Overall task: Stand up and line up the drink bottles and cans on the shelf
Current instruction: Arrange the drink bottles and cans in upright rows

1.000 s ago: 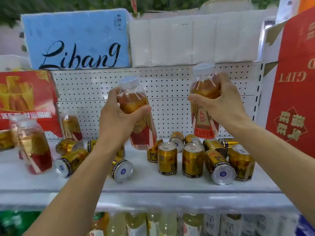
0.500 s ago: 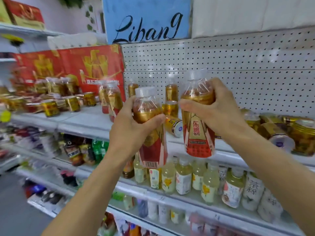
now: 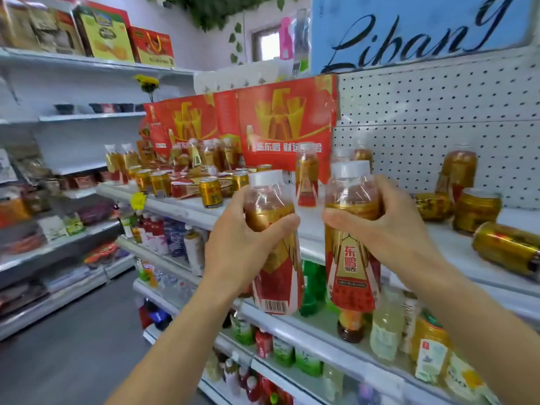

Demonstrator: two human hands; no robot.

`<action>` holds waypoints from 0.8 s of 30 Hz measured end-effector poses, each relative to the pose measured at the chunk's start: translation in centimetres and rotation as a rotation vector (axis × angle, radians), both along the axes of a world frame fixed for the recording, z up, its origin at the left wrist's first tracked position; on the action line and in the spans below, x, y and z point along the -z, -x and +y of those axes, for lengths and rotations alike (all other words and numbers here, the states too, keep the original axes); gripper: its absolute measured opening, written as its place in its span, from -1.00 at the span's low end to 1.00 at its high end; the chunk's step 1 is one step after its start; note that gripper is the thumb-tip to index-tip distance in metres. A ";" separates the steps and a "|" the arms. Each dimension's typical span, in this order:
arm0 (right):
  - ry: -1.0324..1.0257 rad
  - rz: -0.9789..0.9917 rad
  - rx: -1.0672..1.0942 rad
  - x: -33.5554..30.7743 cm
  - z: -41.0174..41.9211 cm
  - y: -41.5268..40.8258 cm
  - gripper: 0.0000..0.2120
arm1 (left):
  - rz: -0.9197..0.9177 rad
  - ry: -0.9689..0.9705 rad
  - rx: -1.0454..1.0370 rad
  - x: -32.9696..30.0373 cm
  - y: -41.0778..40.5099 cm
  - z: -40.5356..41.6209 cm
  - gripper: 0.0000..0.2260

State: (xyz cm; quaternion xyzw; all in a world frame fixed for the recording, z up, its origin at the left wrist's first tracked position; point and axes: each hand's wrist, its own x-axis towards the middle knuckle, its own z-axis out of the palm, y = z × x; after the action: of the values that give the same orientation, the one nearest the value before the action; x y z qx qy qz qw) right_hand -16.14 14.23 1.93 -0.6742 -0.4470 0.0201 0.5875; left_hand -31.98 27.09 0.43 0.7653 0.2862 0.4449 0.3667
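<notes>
Hands (image 3: pixel 242 252) (image 3: pixel 388 238) each gripping an upright bottle (image 3: pixel 274 258) (image 3: pixel 352 244) (side by side), toppled cans (image 3: pixel 507 248) on shelf (image 3: pixel 467 258) behind.

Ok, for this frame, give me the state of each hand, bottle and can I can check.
Left hand: grips a bottle.
Left bottle: upright, capped, held off the shelf.
Right hand: grips a bottle.
Right bottle: upright, capped, held off the shelf.
Can at far right: lying on its side.
Can by the shelf edge: standing.
</notes>
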 end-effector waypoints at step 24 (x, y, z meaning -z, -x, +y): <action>-0.027 -0.032 -0.213 -1.5 44.8 7.8 -0.59 | 0.022 0.025 -0.094 -0.7 9.5 42.9 -0.49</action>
State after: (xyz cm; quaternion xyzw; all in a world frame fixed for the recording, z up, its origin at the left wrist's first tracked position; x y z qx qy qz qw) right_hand -23.90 58.99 3.41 -0.6153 -0.5255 0.0656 0.5839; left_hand -41.46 69.95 1.16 0.7511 0.3315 0.4495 0.3518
